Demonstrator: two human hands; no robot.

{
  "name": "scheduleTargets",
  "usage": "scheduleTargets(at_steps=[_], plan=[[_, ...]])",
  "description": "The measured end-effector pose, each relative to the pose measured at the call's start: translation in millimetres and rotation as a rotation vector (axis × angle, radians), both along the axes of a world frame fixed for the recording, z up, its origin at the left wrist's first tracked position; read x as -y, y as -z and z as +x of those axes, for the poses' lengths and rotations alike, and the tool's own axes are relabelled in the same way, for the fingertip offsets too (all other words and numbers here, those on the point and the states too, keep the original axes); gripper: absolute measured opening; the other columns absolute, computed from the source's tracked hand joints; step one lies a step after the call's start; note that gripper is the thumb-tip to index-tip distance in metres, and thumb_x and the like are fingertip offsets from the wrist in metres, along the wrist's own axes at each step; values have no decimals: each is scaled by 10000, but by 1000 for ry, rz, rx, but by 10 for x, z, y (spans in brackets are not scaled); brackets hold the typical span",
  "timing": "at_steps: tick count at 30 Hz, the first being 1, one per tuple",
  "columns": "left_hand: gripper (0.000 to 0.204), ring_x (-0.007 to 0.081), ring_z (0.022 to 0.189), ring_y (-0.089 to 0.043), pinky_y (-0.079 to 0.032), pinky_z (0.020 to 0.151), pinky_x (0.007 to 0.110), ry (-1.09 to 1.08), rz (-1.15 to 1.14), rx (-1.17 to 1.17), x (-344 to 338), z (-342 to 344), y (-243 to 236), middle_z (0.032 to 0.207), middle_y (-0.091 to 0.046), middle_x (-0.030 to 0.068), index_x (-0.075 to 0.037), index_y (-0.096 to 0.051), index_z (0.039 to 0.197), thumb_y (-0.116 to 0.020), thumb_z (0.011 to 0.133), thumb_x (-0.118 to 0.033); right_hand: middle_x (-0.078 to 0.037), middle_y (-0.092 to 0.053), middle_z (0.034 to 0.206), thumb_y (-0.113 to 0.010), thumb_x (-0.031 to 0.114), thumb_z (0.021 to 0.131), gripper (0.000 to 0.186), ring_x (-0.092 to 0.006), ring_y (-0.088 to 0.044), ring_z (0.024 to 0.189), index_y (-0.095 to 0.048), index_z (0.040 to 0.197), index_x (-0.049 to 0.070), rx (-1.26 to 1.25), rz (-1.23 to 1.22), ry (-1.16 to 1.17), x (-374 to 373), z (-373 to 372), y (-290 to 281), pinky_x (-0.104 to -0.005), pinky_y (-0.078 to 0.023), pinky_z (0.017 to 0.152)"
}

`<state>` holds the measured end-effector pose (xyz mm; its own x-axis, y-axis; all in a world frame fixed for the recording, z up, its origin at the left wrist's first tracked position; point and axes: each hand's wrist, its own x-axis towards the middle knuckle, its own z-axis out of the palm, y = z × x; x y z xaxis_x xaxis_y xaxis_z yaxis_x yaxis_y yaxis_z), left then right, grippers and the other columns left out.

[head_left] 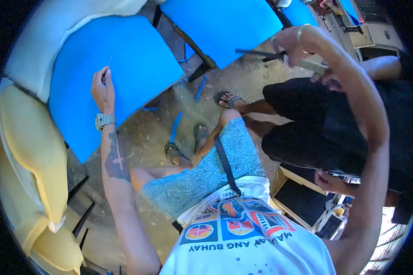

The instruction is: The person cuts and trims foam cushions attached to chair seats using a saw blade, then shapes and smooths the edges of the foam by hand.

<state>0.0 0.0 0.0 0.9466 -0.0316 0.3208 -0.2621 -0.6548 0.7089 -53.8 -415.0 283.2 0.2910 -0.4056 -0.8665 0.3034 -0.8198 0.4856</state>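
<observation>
Blue panel (137, 68) beneath; rod (110, 60) pinched in left hand (104, 89), pointing away; right hand (293, 43) at tool (254, 53), grip unclear.

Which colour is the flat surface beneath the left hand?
The flat surface is bright blue, shown in the head view.

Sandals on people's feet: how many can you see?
3: the upper sandal near picture centre, the middle sandal below and left of it, and the lowest sandal farther left. More may be hidden behind legs and shorts.
</observation>
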Motion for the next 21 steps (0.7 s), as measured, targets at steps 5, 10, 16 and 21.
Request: scheduleTargets(at_steps=[5, 10, 16, 21], plan=[[184, 179, 786, -593, -475, 720, 295, -10, 23, 258, 36, -126, -309, 966, -642, 35, -86, -677, 1019, -554, 950, -204, -158, -672, 1023, -637, 321, 819, 466, -239, -623, 910, -541, 1238, 142, 309, 169, -11, -237, -612, -101, -368, -460, 824], [156, 169, 766, -576, -465, 708, 291, 2, -1, 372, 141, -213, -758, 938, -634, 23, -70, -672, 1000, -564, 933, -162, -128, -681, 942, -606, 241, 855, 331, -226, -616, 791, -547, 1147, 97, 1175, 867, -232, -499, -874, -204, -357, -458, 698], [146, 167, 762, -570, -461, 711, 292, 69, -32, 511, 291, -431, -966, 922, -632, 21, -67, -667, 1003, -569, 922, -138, -91, -692, 845, -569, 145, 899, 173, -210, -607, 649, -554, 1037, 42, 2048, 1517, -126, -504, -806, 547, -344, -456, 547], [149, 169, 769, -574, -461, 719, 289, 111, -48, 483, 342, -788, -1175, 917, -637, 26, -65, -664, 1007, -571, 920, -143, -111, -703, 835, -581, 156, 919, 162, -234, -621, 618, -531, 983, 15, 2272, 1092, 857, -1030, -1693, 2055, -349, -480, 549]])
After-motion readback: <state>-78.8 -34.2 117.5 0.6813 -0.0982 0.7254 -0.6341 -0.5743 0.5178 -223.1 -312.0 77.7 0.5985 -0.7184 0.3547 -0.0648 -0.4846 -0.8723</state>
